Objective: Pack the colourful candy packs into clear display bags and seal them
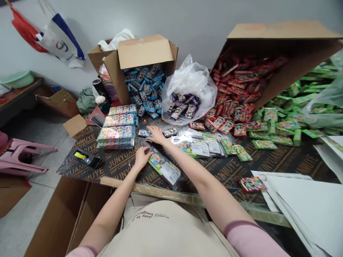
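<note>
My left hand (pixel 142 157) is closed on the upper end of a clear plastic bag (pixel 170 171), which lies flat on the table with a green printed card and a white label showing. Just beyond it, my right hand (pixel 155 135) reaches across with its fingers stretched out, their tips at a small blue packet (pixel 144 133). A purple packet (pixel 170 132) lies close by on its right side. Right of my forearm, several more labelled bags (pixel 199 147) overlap in a pile. Stacks of filled packs (pixel 116 130) stand to the left of my hands.
Along the back are a carton of blue packets (pixel 146 82), a plastic sack of purple packets (pixel 186 107), a carton of red packets (pixel 241 82) and a heap of green packets (pixel 289 125). A tape dispenser (pixel 85 158) sits front left; white sheets (pixel 308 200) lie front right.
</note>
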`<state>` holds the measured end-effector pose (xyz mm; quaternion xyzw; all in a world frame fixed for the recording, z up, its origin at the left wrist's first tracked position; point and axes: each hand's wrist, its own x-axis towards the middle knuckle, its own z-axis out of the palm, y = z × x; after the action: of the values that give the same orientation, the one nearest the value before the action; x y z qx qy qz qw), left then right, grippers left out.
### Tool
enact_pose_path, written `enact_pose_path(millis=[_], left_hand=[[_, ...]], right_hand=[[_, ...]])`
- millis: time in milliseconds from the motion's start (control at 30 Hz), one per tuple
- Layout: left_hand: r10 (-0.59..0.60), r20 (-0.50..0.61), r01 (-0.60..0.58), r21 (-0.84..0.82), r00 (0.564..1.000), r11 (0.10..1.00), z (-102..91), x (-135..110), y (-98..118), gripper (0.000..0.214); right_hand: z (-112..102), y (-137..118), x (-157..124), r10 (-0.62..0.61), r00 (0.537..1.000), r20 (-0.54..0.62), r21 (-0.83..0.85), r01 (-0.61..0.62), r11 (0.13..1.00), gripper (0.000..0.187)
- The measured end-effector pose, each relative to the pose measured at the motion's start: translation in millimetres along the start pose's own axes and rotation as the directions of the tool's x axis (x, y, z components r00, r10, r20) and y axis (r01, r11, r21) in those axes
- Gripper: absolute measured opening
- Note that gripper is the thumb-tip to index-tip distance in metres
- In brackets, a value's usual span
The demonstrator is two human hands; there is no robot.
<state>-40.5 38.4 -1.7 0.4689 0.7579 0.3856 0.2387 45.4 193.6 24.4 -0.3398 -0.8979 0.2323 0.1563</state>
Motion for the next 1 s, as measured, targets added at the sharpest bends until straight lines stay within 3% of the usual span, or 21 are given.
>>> enact_pose_path(millis=[133,200,233,333,367,433,533,633,733,800,867,900,967,1000], left_hand=[[-0.028,-0.041,0.021,-0.151,0.999,0.988,-12.7,-4.1,2.1,0.032],[-0.116,-0.114,0.061,-0.400,0.987,0.914,-20.7,-7.8,8.2,0.038],[-0.173,-0.121,0.080,-0.548,0.977,0.833,-24.5,-9.9,13.4,0.042],[-0.255,0.079,0.206,-0.828,0.964,0.521,-31.3,-15.7,35.8,0.051],[-0.245,0.169,0.267,-0.851,0.955,0.452,-31.4,-17.5,44.3,0.050],[-0.213,0.281,0.347,-0.843,0.936,0.412,-27.9,-21.4,60.7,0.048],[-0.184,0.294,0.346,-0.822,0.938,0.452,-17.7,-27.3,79.9,0.055],[-0.131,0.364,0.378,-0.774,0.922,0.508,-8.7,-31.4,92.2,0.059],[-0.018,0.533,0.428,-0.658,0.846,0.619,-2.4,-32.9,98.5,0.063],[0.067,0.606,0.395,-0.595,0.793,0.699,1.5,-32.7,98.5,0.066],[0.201,0.640,0.258,-0.548,0.741,0.795,4.9,-31.6,94.1,0.066],[0.282,0.659,0.134,-0.506,0.697,0.852,6.1,-31.1,90.3,0.066],[0.400,0.717,-0.201,-0.350,0.570,0.915,7.9,-30.8,80.4,0.072],[0.417,0.754,-0.371,-0.246,0.507,0.896,8.8,-31.3,74.9,0.078]], right_hand=[[3.0,-6.7,-10.6,-0.032,0.999,-0.012,0.053,0.032,0.998,0.050],[-3.7,-5.6,-36.1,-0.089,0.994,-0.061,0.154,0.098,0.983,0.054],[-8.9,-5.2,-51.6,-0.129,0.987,-0.099,0.226,0.149,0.963,0.055],[-29.0,-6.6,-99.4,-0.226,0.953,-0.201,0.370,0.287,0.884,0.054],[-36.0,-7.9,-113.8,-0.232,0.949,-0.215,0.357,0.297,0.886,0.054],[-48.7,-10.5,-138.6,-0.201,0.946,-0.253,0.275,0.270,0.923,0.053],[-63.6,-13.0,-168.7,-0.142,0.944,-0.297,0.158,0.195,0.968,0.056],[-75.4,-15.7,-193.5,-0.170,0.957,-0.233,0.107,0.199,0.974,0.069],[-84.9,-18.9,-213.2,-0.209,0.963,-0.171,0.143,0.235,0.961,0.077],[-89.2,-18.8,-224.3,-0.202,0.962,-0.185,0.195,0.237,0.952,0.075],[-91.7,-14.5,-235.6,-0.132,0.959,-0.250,0.199,0.184,0.962,0.072],[-92.2,-10.7,-241.7,-0.072,0.951,-0.300,0.182,0.131,0.974,0.070],[-91.4,-0.8,-254.8,0.060,0.918,-0.393,0.143,-0.004,0.990,0.069],[-89.8,4.4,-261.3,0.114,0.902,-0.416,0.129,-0.066,0.990,0.070]])
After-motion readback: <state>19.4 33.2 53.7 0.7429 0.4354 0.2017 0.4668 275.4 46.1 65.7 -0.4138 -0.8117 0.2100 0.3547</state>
